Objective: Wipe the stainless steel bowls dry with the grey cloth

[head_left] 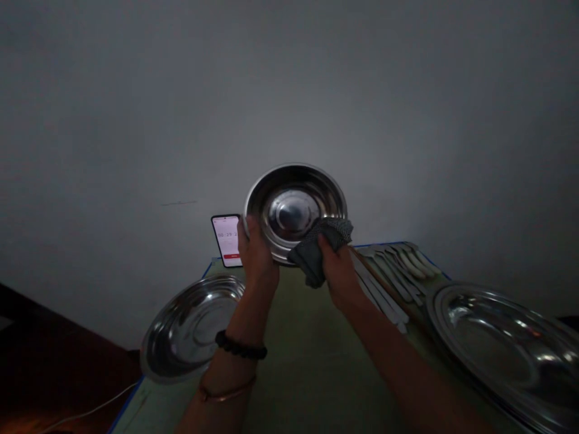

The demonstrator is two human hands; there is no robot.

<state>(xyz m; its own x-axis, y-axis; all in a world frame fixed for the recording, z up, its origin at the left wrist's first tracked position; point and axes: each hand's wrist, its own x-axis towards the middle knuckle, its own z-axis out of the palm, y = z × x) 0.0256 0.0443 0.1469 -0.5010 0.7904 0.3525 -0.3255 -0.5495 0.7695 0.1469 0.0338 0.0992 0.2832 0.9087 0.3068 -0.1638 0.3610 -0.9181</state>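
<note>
A shiny steel bowl (293,208) is held up above the table, tilted so that its inside faces me. My left hand (257,250) grips its left rim, thumb over the edge and fingers mostly hidden behind. In my right hand (337,265) is a dark grey checked cloth (312,253), bunched up and pressed against the bowl's lower right rim. Some of the right fingers are hidden by the cloth. Below my left forearm, a second steel bowl (181,328) rests on the table at the left.
A phone (226,241) with a lit timer screen leans against the wall behind the bowl. Several knives (380,295) and spoons (411,262) lie at the back right of the green table (312,361). Large steel basins (493,343) stand at the right edge. A white cable (94,411) runs at lower left.
</note>
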